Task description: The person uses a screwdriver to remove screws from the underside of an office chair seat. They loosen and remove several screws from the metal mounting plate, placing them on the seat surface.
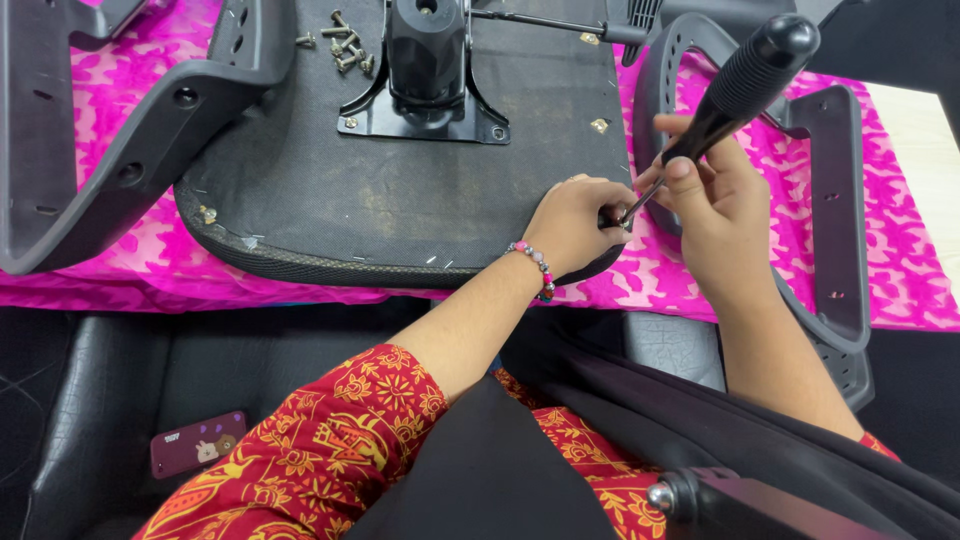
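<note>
Right hand [715, 205] gripping the screwdriver [735, 90], tip between left hand [575, 225] fingertips pinching at seat [400, 200] edge.

Both hands meet, fingers curled.
The left hand [572, 222] pinches with bent wrist; the right hand [715, 205] is closed in a raised grip.

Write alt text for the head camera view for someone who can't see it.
A person's right hand holds a black-handled screwdriver at the edge of an upturned chair seat, where the left hand steadies the tip. The seat lies on a pink cloth between two black armrests, with loose screws near its metal mount.
</note>
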